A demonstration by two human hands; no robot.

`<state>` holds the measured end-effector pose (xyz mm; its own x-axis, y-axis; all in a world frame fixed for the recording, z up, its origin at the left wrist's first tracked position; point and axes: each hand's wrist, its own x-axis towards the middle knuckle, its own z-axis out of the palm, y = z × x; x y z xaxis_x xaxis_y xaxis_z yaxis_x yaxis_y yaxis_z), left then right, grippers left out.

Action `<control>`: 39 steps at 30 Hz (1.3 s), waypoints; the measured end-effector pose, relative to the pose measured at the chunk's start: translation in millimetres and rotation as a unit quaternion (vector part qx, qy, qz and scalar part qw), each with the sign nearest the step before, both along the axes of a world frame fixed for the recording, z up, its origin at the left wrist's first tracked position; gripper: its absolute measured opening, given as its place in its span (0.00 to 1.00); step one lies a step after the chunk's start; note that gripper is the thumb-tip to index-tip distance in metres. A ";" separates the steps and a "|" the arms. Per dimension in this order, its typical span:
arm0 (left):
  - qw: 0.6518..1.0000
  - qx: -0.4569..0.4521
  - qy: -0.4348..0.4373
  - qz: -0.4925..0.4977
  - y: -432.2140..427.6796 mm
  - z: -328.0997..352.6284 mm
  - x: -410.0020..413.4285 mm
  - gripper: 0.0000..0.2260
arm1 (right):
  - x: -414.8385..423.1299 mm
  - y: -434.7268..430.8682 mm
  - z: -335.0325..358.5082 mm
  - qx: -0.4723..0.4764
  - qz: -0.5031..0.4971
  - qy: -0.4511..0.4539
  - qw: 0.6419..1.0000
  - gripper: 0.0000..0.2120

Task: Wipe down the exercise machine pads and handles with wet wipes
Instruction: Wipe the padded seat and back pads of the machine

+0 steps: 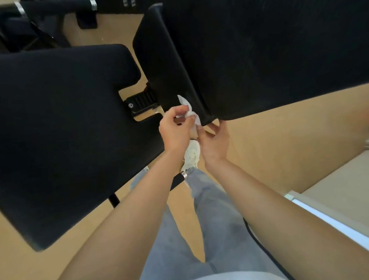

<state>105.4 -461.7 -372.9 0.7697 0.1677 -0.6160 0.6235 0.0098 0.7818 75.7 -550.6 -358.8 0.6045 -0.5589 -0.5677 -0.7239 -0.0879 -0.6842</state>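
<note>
White wipe seems limp, light; left hand and right hand both pinch it; I'd bunch it against pad.

**Matt upholstery, bright metal**

The left seat pad and the far back pad looked matt black and finely textured. The wet wipe was thin, crumpled white cloth. The handle end cap gleamed like polished metal.

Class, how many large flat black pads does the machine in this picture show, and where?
2. The left pad fills the left side; the right pad spans the upper right, above the wipe. Others may be hidden out of frame.
</note>
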 end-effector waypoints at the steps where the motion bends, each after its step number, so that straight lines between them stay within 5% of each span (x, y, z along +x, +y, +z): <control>1: 1.000 0.000 -0.005 0.008 2.1 -3.9 6.2 0.09 | -1.6 -1.9 -3.0 0.009 -0.001 -0.001 1.000 0.25; 9: 0.996 0.013 -0.057 0.062 25.5 -24.0 73.7 0.10 | -0.9 -9.7 -13.6 0.015 -0.016 -0.011 1.000 0.21; 20: 0.998 -0.052 -0.001 0.018 -2.4 -14.9 -13.0 0.08 | 1.0 -15.2 -10.6 -0.029 0.056 -0.016 0.998 0.22; 33: 0.992 0.014 -0.098 0.079 41.4 -6.7 152.2 0.09 | 3.7 -20.4 -18.8 -0.079 0.096 0.028 0.992 0.17; 39: 0.993 -0.020 -0.082 0.077 22.2 -8.7 91.1 0.12 | 5.4 -20.7 -18.5 -0.076 0.094 0.045 0.992 0.19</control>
